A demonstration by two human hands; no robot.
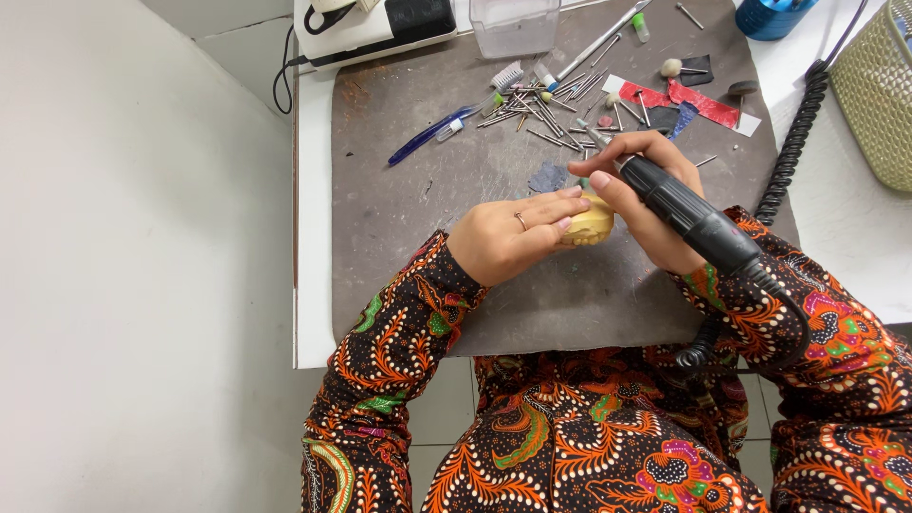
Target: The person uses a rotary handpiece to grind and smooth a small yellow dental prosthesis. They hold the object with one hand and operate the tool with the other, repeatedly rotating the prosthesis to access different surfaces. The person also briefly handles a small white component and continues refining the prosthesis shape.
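The white desk [313, 313] carries a large dark grey mat [418, 209] that covers most of its width, and both hands work over the near middle of that mat. At the far edge of the desk sit a white box-shaped machine [375, 28] with a black cord, a clear plastic tub [513, 24] and a blue round container [769, 14]; a woven basket [879, 90] stands at the far right edge, with a black coiled cable [793, 142] running down beside it.

The left hand [508, 237] lies with its fingers [560, 204] stretched along and curled around a small yellow plaster model [591, 223], gripping it from the left side; a ring shows on one finger. The model sits between the two hands, just above the mat, and is mostly hidden.

The right hand [641, 195] is wrapped around a black handheld grinder [689, 214] in a pen-like hold, thumb and fingers closed near the tip. The grinder's long axis runs from the lower right, where its cable leaves over the patterned sleeve [807, 323], up to the left; the tip is hidden among the fingers above the model, so I cannot tell whether it touches. The model thus lies just left of and below the right fingers, touching the left ones.

Toward the far side of the mat lie a blue pen-shaped tool [427, 138], a scatter of thin metal bits [546, 109] and red and black strips [698, 104].
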